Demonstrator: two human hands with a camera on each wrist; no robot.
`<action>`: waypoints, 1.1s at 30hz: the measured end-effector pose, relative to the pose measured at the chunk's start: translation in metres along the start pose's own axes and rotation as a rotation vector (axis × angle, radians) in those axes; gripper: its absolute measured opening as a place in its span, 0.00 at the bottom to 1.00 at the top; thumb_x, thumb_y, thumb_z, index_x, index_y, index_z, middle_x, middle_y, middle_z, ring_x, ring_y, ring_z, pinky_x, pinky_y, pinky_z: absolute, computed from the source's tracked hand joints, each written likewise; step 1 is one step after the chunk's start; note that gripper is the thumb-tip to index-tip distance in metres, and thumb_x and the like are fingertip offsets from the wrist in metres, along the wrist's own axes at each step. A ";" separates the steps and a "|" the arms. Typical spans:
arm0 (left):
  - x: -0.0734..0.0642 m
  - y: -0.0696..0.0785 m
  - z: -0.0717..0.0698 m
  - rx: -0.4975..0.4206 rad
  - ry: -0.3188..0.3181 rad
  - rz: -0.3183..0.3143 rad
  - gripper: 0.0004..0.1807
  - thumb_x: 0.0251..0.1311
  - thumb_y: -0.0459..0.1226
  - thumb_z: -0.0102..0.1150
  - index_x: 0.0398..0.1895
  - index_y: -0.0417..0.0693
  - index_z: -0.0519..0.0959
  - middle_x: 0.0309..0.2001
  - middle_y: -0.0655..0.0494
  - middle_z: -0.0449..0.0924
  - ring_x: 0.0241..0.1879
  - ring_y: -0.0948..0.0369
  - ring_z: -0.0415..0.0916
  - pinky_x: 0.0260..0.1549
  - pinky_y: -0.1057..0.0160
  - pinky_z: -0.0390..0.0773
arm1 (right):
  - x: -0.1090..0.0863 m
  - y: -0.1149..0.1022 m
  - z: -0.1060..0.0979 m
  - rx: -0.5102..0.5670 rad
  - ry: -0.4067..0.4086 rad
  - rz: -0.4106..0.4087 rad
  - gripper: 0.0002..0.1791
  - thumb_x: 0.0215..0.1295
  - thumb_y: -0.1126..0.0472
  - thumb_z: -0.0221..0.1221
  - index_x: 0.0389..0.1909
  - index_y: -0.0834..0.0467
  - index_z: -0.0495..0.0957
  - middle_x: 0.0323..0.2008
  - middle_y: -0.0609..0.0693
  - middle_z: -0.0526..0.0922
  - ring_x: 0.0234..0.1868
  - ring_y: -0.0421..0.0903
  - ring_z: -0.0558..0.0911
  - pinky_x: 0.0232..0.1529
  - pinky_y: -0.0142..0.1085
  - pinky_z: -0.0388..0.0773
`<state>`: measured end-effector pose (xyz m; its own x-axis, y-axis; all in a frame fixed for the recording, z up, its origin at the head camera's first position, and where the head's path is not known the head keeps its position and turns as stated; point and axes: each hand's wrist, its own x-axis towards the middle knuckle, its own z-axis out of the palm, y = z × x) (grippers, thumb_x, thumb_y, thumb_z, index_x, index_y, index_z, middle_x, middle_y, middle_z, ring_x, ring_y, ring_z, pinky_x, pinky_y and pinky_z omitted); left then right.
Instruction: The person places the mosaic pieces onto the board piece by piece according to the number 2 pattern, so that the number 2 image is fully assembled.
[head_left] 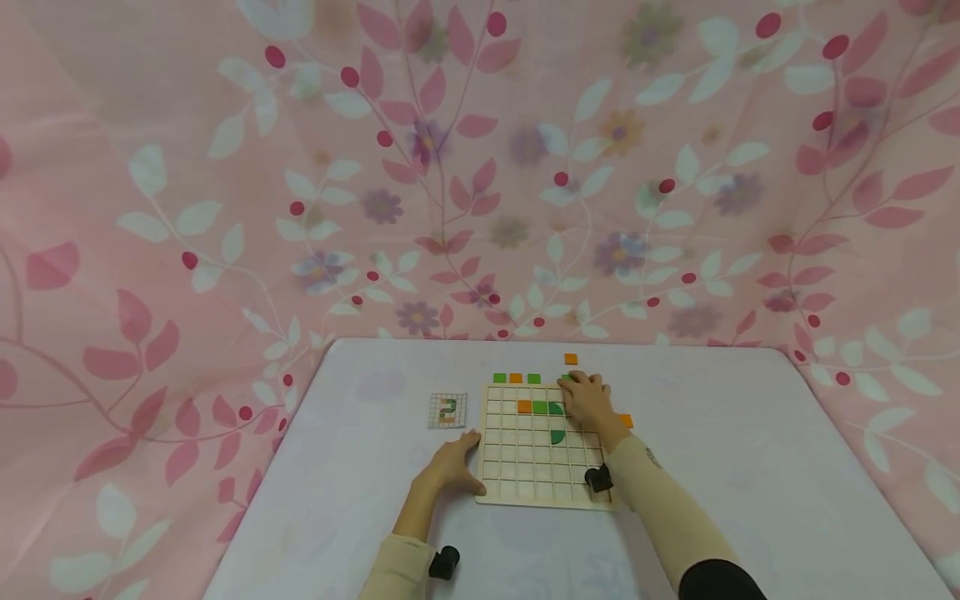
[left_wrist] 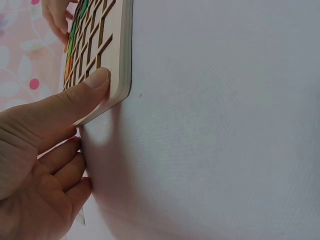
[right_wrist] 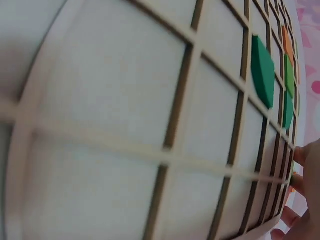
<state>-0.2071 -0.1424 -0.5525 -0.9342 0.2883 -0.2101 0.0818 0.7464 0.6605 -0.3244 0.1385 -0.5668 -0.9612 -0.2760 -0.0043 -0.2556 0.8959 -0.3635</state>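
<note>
A square wooden grid board (head_left: 517, 454) lies on the table. My left hand (head_left: 452, 467) holds its near left edge; in the left wrist view the thumb (left_wrist: 97, 78) rests over the rim, with the other fingers bent below. An orange tile (head_left: 524, 407), a light green tile (head_left: 540, 407) and a dark green quarter-round tile (head_left: 556, 408) sit side by side in one row. Another dark green quarter-round (right_wrist: 262, 70) sits nearer me. My right hand (head_left: 588, 400) reaches over the far right corner, fingertips at a green tile (head_left: 567, 377); I cannot tell whether it is pinched.
Beyond the board's far edge lie a green tile (head_left: 499, 378), an orange tile (head_left: 516, 378) and another green tile (head_left: 534, 378). One orange tile (head_left: 572, 359) lies farther back, another (head_left: 625, 421) beside my right wrist. A pattern card (head_left: 447, 411) lies left of the board.
</note>
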 end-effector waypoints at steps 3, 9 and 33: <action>0.000 0.001 0.000 0.004 0.002 -0.001 0.52 0.30 0.34 0.79 0.65 0.34 0.64 0.68 0.41 0.59 0.68 0.40 0.54 0.65 0.42 0.57 | -0.006 0.012 -0.004 0.053 0.020 0.030 0.21 0.73 0.60 0.41 0.62 0.56 0.71 0.66 0.61 0.62 0.58 0.70 0.60 0.49 0.60 0.61; 0.001 0.002 -0.001 0.008 0.007 0.001 0.52 0.29 0.34 0.79 0.65 0.34 0.65 0.68 0.41 0.60 0.68 0.41 0.55 0.65 0.43 0.57 | -0.012 0.039 -0.012 0.101 0.068 0.087 0.21 0.67 0.69 0.47 0.60 0.61 0.72 0.61 0.66 0.65 0.56 0.71 0.62 0.49 0.61 0.63; 0.000 0.003 -0.001 0.013 -0.001 -0.033 0.52 0.30 0.35 0.79 0.65 0.36 0.64 0.69 0.41 0.59 0.68 0.40 0.54 0.65 0.41 0.57 | -0.036 0.062 -0.008 0.372 0.260 0.163 0.21 0.51 0.66 0.62 0.44 0.76 0.76 0.36 0.66 0.80 0.36 0.56 0.77 0.35 0.44 0.78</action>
<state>-0.2072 -0.1405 -0.5502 -0.9360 0.2643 -0.2326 0.0555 0.7631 0.6439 -0.3066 0.2070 -0.5817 -0.9918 -0.0036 0.1274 -0.0907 0.7220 -0.6859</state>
